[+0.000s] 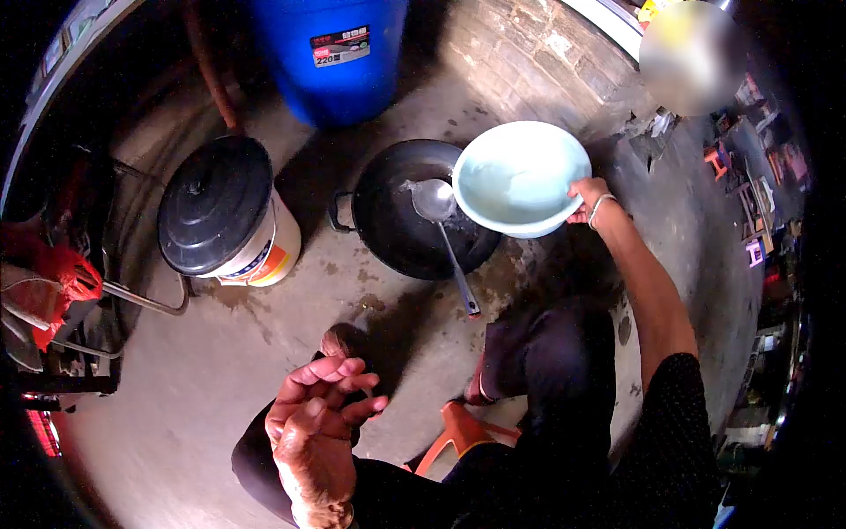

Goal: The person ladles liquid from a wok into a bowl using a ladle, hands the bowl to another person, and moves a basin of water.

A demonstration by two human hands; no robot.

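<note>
My right hand [590,201] grips the rim of a pale blue basin [522,179], its thumb over the edge and fingers beneath. The basin is held over the right side of a black wok [388,225] on the floor. Inside the wok rests the bowl of a metal ladle [434,201], its handle sticking out over the near rim. My left hand [324,414] is raised above my left knee, palm up, with fingers loosely curled and apart and nothing in it.
A white bucket [280,242] with a black lid [216,204] stands left of the wok. Behind is a blue barrel [344,84]. An orange stool [460,432] is beneath me. A red bag [66,286] lies far left, near metal tubing.
</note>
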